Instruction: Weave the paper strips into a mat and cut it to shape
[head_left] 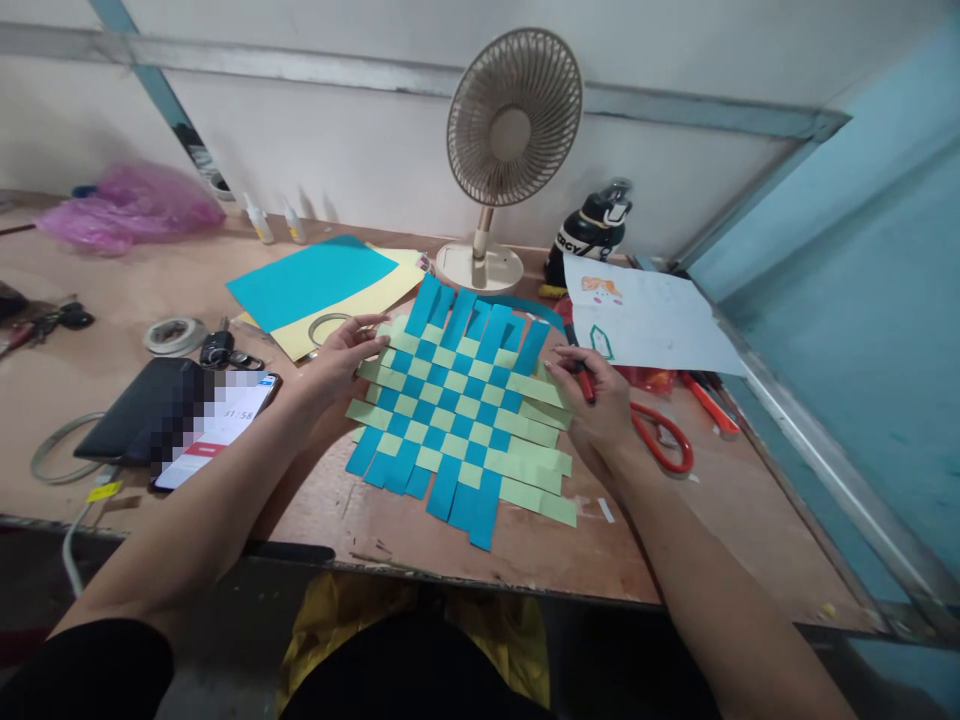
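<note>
Black garment [424,675] nearest. Fingers of your left hand [346,352] pinch the woven paper mat [451,400]; your right hand's [606,405] closure cannot be told. Apparent step: steadying the weave; next calls for even support.

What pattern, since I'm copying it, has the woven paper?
The woven paper has blue and pale green checks; head view.

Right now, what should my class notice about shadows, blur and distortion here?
Head view: the small bottles cast faint shadows on the wall; the phone is partly pixelated; the pink bag looks softer than the woven mat. In the same head view, the right forearm seems stretched toward the corner, probably lens distortion.
</note>
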